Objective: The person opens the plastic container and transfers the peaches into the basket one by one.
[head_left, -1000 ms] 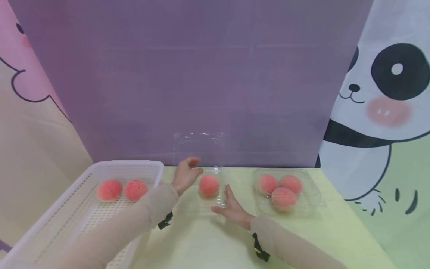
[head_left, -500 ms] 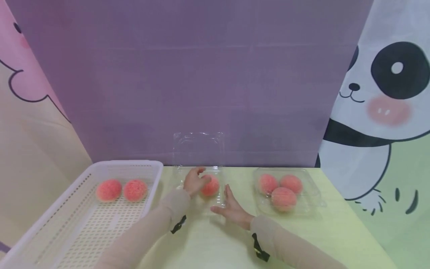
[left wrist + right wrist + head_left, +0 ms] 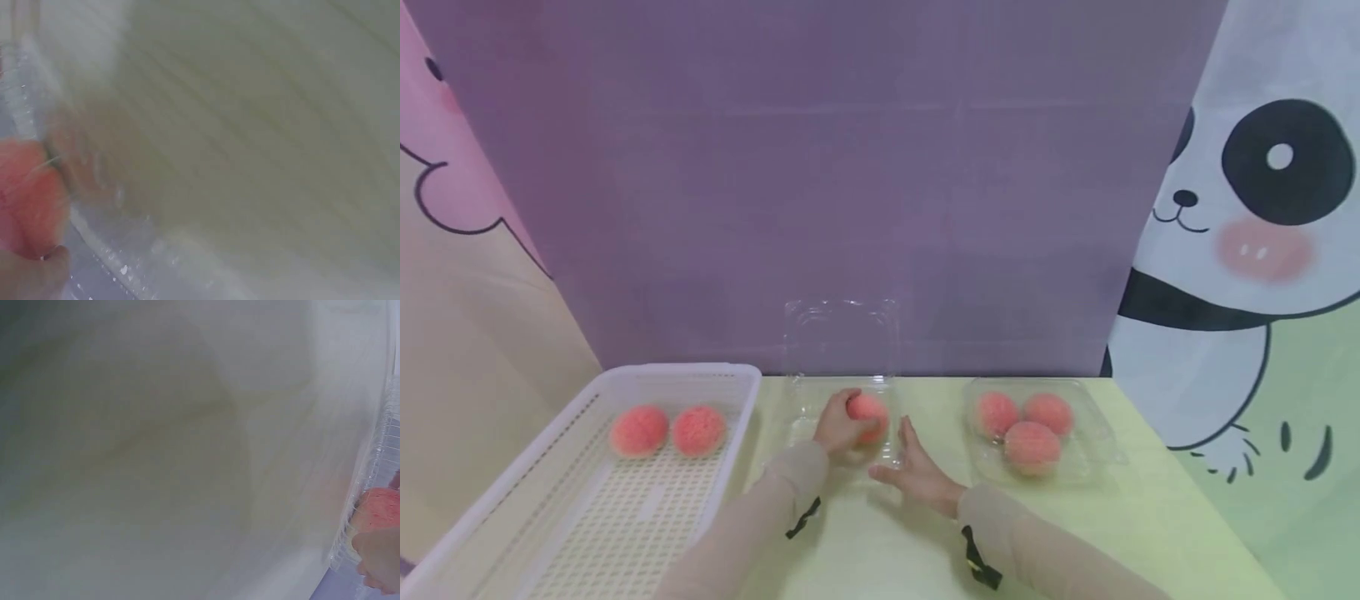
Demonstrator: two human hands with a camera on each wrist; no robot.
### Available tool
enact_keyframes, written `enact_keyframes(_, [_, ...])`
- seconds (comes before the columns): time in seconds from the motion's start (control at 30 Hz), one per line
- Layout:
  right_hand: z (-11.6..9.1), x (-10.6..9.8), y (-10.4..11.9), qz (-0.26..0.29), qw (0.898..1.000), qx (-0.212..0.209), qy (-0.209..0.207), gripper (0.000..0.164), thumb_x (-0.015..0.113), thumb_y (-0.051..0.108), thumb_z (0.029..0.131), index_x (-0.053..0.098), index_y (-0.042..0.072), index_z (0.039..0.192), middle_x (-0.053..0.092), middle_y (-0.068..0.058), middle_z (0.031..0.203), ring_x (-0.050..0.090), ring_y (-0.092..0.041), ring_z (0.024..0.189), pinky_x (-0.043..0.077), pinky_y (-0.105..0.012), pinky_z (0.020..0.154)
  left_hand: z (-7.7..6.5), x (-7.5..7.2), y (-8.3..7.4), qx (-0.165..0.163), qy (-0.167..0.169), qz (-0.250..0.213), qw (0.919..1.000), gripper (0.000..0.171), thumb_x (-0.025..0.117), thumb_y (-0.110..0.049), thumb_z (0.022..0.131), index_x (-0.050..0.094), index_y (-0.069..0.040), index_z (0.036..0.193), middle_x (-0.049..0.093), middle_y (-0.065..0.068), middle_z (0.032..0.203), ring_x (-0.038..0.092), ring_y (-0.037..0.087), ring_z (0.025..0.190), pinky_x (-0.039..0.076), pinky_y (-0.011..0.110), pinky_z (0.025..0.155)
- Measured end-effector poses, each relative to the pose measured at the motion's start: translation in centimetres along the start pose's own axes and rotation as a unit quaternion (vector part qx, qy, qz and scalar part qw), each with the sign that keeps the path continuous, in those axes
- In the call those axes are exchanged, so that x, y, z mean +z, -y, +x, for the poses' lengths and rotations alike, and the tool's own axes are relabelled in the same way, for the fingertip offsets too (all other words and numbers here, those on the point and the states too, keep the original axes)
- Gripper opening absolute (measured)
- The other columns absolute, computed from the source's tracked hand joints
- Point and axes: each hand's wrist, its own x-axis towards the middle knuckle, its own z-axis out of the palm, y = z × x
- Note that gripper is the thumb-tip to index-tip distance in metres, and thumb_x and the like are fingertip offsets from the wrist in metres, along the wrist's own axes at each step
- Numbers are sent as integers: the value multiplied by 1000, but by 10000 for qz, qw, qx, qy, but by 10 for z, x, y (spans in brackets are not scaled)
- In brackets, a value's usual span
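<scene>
A clear hinged plastic box point(image 3: 805, 408) stands at the middle of the table, its lid point(image 3: 841, 337) raised against the purple backdrop. Inside it, toward the right, is a round pink bun point(image 3: 869, 412) with a crackled top. My left hand point(image 3: 842, 429) reaches in and grips this bun from the left; the left wrist view shows the pink bun point(image 3: 34, 194) beside the thumb point(image 3: 37, 272). By the box's right front corner, my right hand point(image 3: 921, 473) holds its thumb and fingers apart, fingertips right at the box wall. The right wrist view catches the bun point(image 3: 378, 509) at its edge.
To the left, a white perforated basket point(image 3: 741, 433) holds two pink buns, one being this bun point(image 3: 698, 431). A closed clear box point(image 3: 1086, 462) with three pink buns stands on the right of the pale yellow table point(image 3: 880, 550). The purple backdrop point(image 3: 880, 183) rises behind.
My left hand has moved right and down, from above the box's left side onto the bun, and its fingers have closed round it. The right hand has stayed in place.
</scene>
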Motion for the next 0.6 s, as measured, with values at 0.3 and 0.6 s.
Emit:
enact_keyframes(0.3, [-2,0,2,-104,9999,47,45,106,66,34,83,-15,7,145,-9,-18,152,5,-38,139,10,-55,111,2,14,5,1,192,-44,9998,76,77,-16,69,40,-5,134,48,18,130,49,31,117,41,44,100])
enact_keyframes(0.6, [-3,-1,5,71,9999,47,133,106,66,32,83,-16,7,144,-8,-18,152,7,-38,139,12,-53,112,4,19,6,154,244,522,9982,85,79,-22,62,38,-5,135,52,17,123,54,29,107,46,43,94])
